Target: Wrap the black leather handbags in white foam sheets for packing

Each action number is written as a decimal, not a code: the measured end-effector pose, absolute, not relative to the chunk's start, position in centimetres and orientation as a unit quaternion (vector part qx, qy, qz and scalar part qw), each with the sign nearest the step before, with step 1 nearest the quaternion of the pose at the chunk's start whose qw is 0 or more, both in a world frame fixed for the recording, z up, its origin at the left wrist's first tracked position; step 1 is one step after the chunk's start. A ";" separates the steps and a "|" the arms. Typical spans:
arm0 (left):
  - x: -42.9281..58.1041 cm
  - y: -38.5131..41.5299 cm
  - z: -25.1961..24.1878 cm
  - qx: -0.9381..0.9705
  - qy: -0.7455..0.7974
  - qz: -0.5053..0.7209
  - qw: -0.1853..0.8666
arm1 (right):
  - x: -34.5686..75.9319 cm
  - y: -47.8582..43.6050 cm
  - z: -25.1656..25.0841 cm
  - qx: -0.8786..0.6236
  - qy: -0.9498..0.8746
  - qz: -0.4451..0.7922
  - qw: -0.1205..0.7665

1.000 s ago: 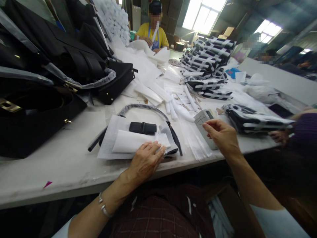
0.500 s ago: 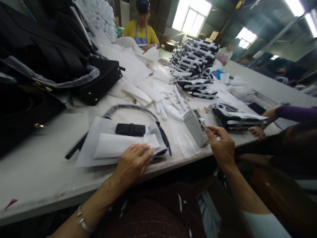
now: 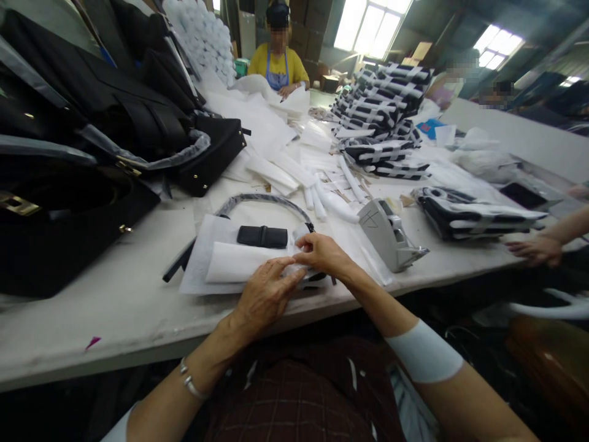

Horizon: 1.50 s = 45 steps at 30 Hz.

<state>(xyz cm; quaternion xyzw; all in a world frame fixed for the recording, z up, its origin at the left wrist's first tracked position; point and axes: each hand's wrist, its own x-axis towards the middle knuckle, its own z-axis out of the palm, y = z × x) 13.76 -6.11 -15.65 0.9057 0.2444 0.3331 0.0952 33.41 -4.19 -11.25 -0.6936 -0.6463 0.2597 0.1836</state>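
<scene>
A black handbag with a wrapped strap (image 3: 276, 200) lies on the table before me, mostly covered by white tissue sheets (image 3: 196, 279). On top are a folded white paper (image 3: 230, 264) and a black strap piece with a band round its middle (image 3: 262, 236). My left hand (image 3: 271, 288) lies flat over the right end of the folded paper, fingers stretched. At that same end, my right hand (image 3: 319, 253) pinches with thumb and forefinger; whatever sits between them is too small or hidden to name. Right of it stands a grey tape dispenser (image 3: 384, 236).
Large black handbags (image 3: 69, 227) crowd the left. Stacked wrapped black bags (image 3: 381, 110) stand at the back, another wrapped bag (image 3: 469, 212) at the right. Loose white paper (image 3: 253, 123) covers the far middle. A co-worker in yellow (image 3: 276, 67) sits opposite; another person's hand (image 3: 536, 248) is at right.
My right hand has moved left from the tape dispenser to the bag's right end, beside my left hand. My left hand stays on the paper. The view has shifted slightly right.
</scene>
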 end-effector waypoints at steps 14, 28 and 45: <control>13.4 -6.0 -15.7 0.893 0.273 0.324 0.149 | 34.4 -15.3 -4.6 -0.439 -0.721 0.497 0.200; 13.3 -5.6 -16.4 0.891 0.259 0.343 0.147 | 32.5 -9.6 -11.2 -0.454 -0.866 0.001 0.208; 13.5 -5.5 -16.1 0.895 0.237 0.347 0.153 | 32.1 -12.5 -11.9 -0.370 -0.872 -0.009 0.319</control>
